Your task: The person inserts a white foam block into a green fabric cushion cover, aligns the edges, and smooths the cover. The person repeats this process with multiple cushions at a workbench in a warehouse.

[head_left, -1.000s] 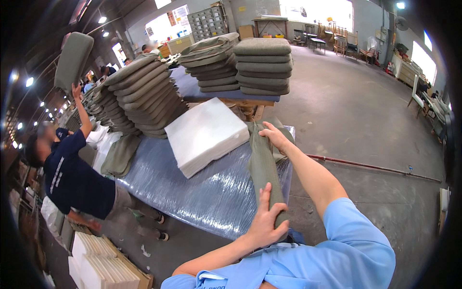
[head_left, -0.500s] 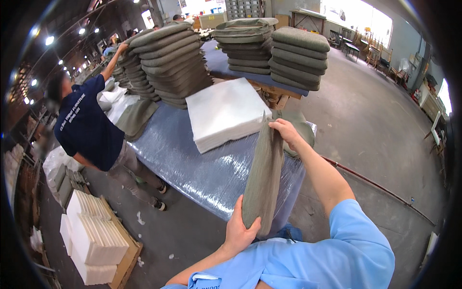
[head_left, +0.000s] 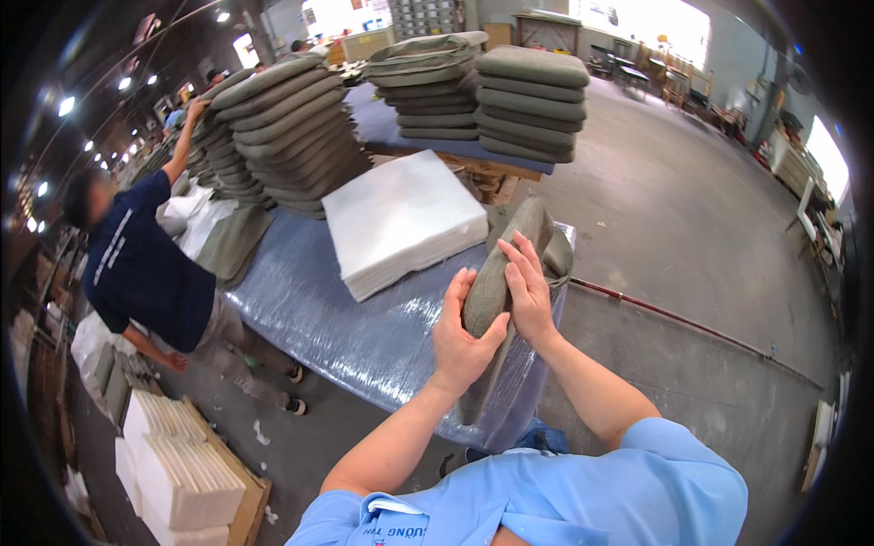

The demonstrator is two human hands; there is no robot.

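A grey-green fabric seat cushion [head_left: 492, 289] is held on edge above the near right part of the wrapped table, its narrow side facing up. My left hand [head_left: 462, 335] curves around the near end, thumb on one side and fingers on the other. Against the right side and top edge lies my right hand [head_left: 528, 296], its fingers stretched along the fabric. The lower part of the cushion hangs below my left hand. Beside it on the table rests a thick block of white padding sheets [head_left: 405, 223]. Another grey-green fabric piece [head_left: 558, 259] shows partly behind my right hand.
Tall stacks of grey-green cushions [head_left: 289, 127] stand at the table's far side, with more stacks [head_left: 531, 102] behind. A co-worker [head_left: 150, 255] in dark blue reaches to a stack at left. White foam sheets [head_left: 187, 464] lie on the left floor; a reddish pole [head_left: 674, 318] crosses the right floor.
My right hand has come down from the far top corner to the cushion's side, close to my left hand. My left hand has moved up, and the cushion is tilted farther away.
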